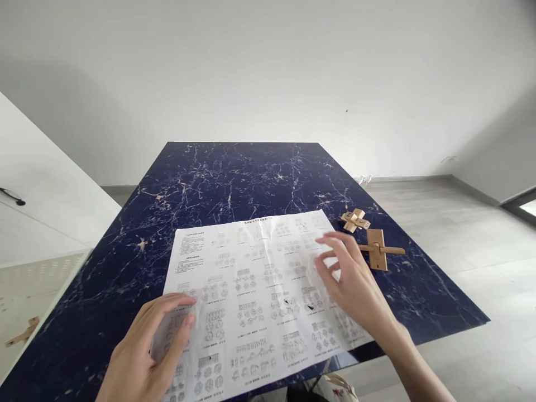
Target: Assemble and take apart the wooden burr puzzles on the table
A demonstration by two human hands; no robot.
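Note:
A large white instruction sheet (251,279), printed with rows of small puzzle diagrams, lies on the dark blue marbled table. My left hand (154,340) rests at the sheet's left side, thumb and fingers apart. Over the right part of the paper hovers my right hand (347,273), fingers curved and parted, slightly blurred. Just beyond it, to the right of the sheet, sit a small wooden interlocking puzzle (355,220) with letters on it and a larger wooden cross-shaped puzzle (378,250) with a long bar through it. Neither hand touches the puzzles.
The blue table (243,178) reaches back toward a white wall (251,72). On the left stands a white cabinet (37,184) with a black handle, and below it another wooden piece (24,331). A bag (337,386) shows under the front edge.

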